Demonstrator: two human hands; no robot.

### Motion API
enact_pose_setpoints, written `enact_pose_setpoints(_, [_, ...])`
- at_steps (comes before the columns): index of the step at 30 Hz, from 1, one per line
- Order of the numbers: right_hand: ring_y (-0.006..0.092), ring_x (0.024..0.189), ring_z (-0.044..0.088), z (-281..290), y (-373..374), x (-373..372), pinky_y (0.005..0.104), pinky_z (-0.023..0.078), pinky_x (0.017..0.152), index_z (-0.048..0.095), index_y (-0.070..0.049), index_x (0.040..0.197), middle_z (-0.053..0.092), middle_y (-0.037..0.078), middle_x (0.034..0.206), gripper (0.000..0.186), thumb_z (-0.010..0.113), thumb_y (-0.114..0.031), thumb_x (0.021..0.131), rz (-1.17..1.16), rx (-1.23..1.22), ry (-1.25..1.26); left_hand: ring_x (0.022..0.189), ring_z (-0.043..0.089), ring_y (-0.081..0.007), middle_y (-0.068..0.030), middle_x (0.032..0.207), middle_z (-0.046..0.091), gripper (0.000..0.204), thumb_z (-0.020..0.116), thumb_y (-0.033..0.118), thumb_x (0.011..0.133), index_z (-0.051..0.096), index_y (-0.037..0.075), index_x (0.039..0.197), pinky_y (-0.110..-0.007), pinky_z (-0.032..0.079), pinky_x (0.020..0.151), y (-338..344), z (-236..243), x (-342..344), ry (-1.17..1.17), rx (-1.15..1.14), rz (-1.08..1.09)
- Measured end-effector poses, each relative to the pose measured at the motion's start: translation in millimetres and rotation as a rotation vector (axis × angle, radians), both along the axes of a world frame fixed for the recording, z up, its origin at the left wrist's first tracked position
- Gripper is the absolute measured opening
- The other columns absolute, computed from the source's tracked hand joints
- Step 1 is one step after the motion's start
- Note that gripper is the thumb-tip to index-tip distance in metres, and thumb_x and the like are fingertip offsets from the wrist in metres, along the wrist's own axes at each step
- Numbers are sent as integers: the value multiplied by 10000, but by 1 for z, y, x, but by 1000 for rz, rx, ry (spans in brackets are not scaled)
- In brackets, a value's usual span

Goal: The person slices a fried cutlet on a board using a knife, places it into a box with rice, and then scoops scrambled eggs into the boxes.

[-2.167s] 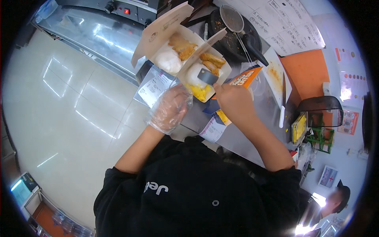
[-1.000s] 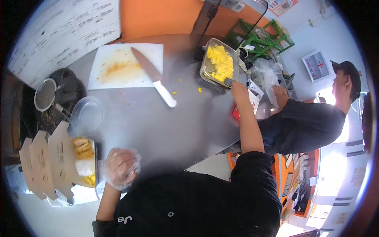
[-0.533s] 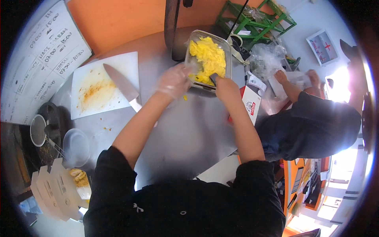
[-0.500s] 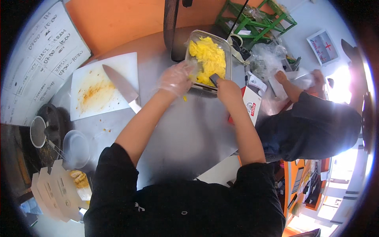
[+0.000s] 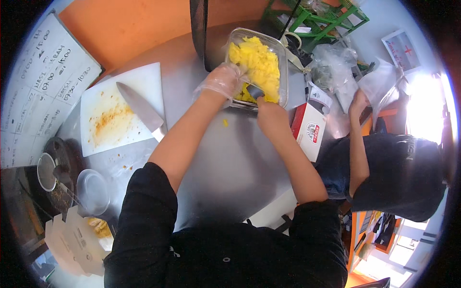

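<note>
A clear rectangular container [image 5: 283, 53] filled with soft yellow food [image 5: 257, 55], like scrambled egg, stands at the far middle of the metal table. My left hand [image 5: 223, 81], in a clear plastic glove, is closed on the container's left rim near its front corner. At the front edge, my bare right hand [image 5: 271, 115] grips a dark utensil [image 5: 254, 91] with its flat end in the yellow food. Whether it is a spoon or a spatula cannot be told. A small yellow bit [image 5: 225, 123] lies on the table below my left hand.
On the left, a large knife [image 5: 139, 106] rests on a stained white cutting board [image 5: 98, 98]. A clear round bowl [image 5: 93, 192] and a strainer [image 5: 46, 172] are nearer. A red-and-white box [image 5: 309, 129] stands right of my right hand. Beyond it, another person [image 5: 384, 168] handles plastic bags.
The dark utensil's end has tilted and shows more of its flat face. My left hand stays at the rim. The other person has raised a plastic bag. The view has shifted slightly.
</note>
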State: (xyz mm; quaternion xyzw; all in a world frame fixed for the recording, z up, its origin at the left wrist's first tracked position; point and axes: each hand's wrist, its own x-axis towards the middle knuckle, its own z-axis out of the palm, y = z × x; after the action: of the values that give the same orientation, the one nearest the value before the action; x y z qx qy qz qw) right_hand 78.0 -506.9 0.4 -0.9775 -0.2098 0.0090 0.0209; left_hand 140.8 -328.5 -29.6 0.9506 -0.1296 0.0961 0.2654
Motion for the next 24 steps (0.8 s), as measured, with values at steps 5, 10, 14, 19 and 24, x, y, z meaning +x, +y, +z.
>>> enact_pose_setpoints(5, [379, 764, 640, -8, 6, 26, 475, 505, 671, 600, -15, 899, 637, 220, 759, 153, 507, -57, 785, 54, 21, 77, 944, 611, -319, -155, 1012, 652, 276, 565, 311, 863, 678, 94, 992, -385, 487, 827, 7, 10, -1, 249, -236, -53])
enact_pose_setpoints(10, [374, 782, 641, 2, 23, 30, 472, 503, 681, 590, -39, 954, 641, 210, 781, 189, 512, -60, 783, -17, -21, 27, 1048, 598, -273, -98, 1161, 624, 307, 587, 288, 837, 661, 191, 1119, -346, 449, 939, 26, -1, 3, 240, -305, -111])
enact_pose_setpoints(14, [345, 767, 647, -15, 21, 36, 454, 507, 667, 583, -85, 1036, 641, 180, 774, 260, 535, -70, 781, 224, -134, 15, 1014, 611, -275, -101, 1109, 647, 286, 592, 263, 818, 678, 184, 1079, -335, 460, 920, 18, -7, 9, 78, -87, -123])
enact_pose_setpoints(19, [322, 733, 641, 8, 3, 49, 429, 501, 632, 593, -114, 1048, 639, 131, 756, 284, 552, -63, 771, 378, -115, -108, 926, 630, -292, -114, 975, 677, 253, 617, 270, 782, 701, 159, 993, -339, 492, 839, 24, -14, 10, 177, -223, -10])
enact_pose_setpoints(24, [321, 697, 625, 5, -10, 38, 419, 491, 617, 598, -127, 1054, 624, 98, 726, 312, 556, -51, 754, 374, 9, -161, 882, 633, -301, -123, 946, 675, 233, 615, 282, 773, 697, 139, 938, -353, 499, 800, 21, -3, 7, 218, -153, 20])
